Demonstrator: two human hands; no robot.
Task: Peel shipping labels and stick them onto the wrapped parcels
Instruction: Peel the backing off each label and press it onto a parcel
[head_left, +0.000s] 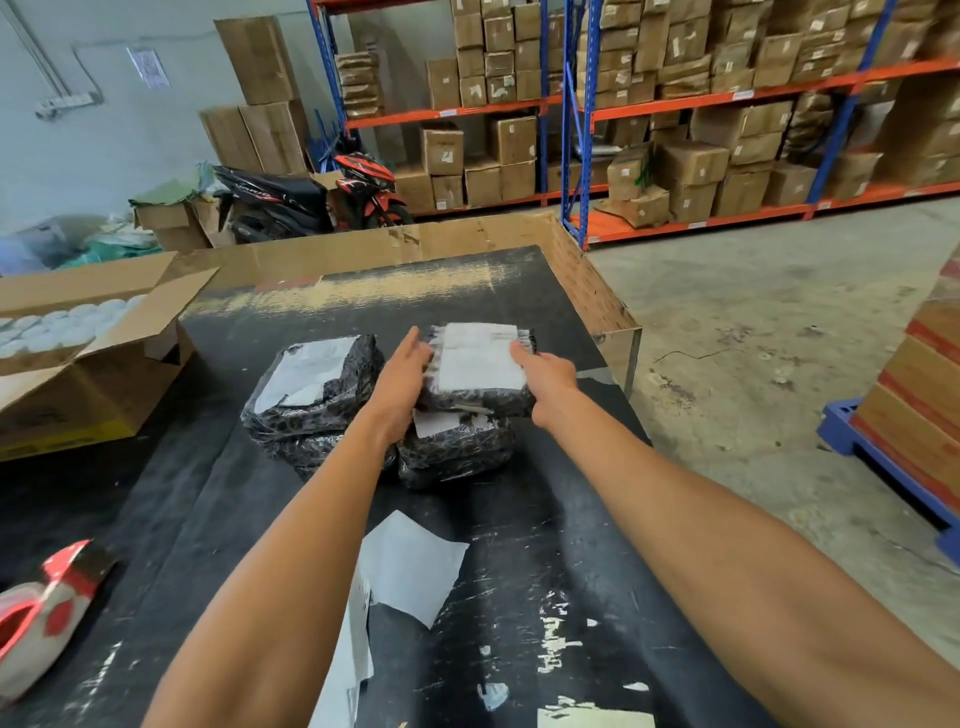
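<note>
Three black-wrapped parcels sit mid-table. The top parcel carries a white label and rests on a lower parcel. My left hand grips its left side and my right hand holds its right side, fingers on the label's edge. To the left lies another labelled parcel. A loose white label backing sheet lies nearer to me on the black table, with more paper under my left forearm.
A red and white tape dispenser lies at the left front. An open cardboard box with white rolls stands at the left. Cardboard walls edge the table's far side. Shelving with boxes, a motorbike and a blue pallet surround.
</note>
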